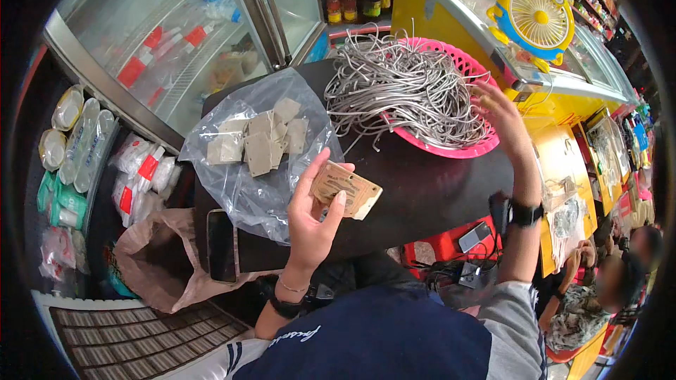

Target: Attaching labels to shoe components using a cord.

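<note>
My left hand (313,222) pinches a flat tan plate (348,190) with small corner holes and printed marks, its thumb lying across the face. The plate is held over the dark tabletop (415,186). Beside it, a clear plastic bag (257,200) lies spread out with a loose pile of similar beige plates (264,144) on it. My right hand (501,109) is at the right rim of a pink basket (447,149), with its fingers apart and slightly blurred. A tangled heap of grey cable lengths (401,88) fills the basket and spills over its left side.
A dark phone (222,246) lies at the table's left edge, above a brown bag (162,260). Glass-door fridges (169,35) stand behind on the left. A yellow freezer (429,3) carries a yellow-and-blue fan (539,17). Other people (584,309) sit at the far right.
</note>
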`<state>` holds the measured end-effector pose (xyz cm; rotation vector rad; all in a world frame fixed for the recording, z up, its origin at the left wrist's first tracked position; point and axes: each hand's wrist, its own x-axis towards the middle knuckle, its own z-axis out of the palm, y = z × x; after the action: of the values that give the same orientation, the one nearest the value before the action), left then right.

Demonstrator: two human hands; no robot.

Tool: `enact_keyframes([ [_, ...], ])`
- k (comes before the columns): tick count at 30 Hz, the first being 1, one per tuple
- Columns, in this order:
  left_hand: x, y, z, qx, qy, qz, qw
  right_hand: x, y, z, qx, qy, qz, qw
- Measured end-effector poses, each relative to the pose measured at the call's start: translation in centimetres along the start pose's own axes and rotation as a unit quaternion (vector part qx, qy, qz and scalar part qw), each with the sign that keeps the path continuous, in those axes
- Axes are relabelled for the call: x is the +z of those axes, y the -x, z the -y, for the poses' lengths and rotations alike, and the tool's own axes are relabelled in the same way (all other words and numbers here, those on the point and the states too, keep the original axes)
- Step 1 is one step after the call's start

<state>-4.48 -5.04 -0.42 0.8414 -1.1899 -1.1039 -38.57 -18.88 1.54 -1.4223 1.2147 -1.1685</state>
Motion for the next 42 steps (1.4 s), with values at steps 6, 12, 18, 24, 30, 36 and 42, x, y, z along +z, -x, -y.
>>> enact_keyframes([
  [6,-0.5,0.4,0.3,0.032,-0.011,0.009,0.999,-4.6,-6.4,-3.2,0.111,-0.216,0.006,0.970],
  [12,-0.2,0.7,-0.3,0.031,-0.058,0.028,0.997,-6.9,-9.1,-5.3,0.101,-0.194,0.023,0.976],
  [18,-0.8,0.8,-0.3,0.020,-0.070,0.035,0.997,-0.6,-4.2,0.8,-0.155,0.050,-0.163,0.973],
  [24,-0.6,0.6,0.2,0.032,-0.094,0.060,0.993,1.5,-0.8,2.6,-0.255,0.063,-0.187,0.947],
  [30,-0.5,0.6,0.4,0.028,-0.091,0.056,0.994,1.9,1.4,2.7,-0.246,0.086,-0.151,0.954],
  [36,-0.5,0.7,0.5,0.014,-0.082,0.058,0.995,2.4,3.2,4.3,-0.251,0.084,-0.111,0.958],
  [42,-0.4,0.7,0.7,0.013,-0.080,0.065,0.995,1.5,5.7,7.5,-0.280,0.053,-0.140,0.948],
])
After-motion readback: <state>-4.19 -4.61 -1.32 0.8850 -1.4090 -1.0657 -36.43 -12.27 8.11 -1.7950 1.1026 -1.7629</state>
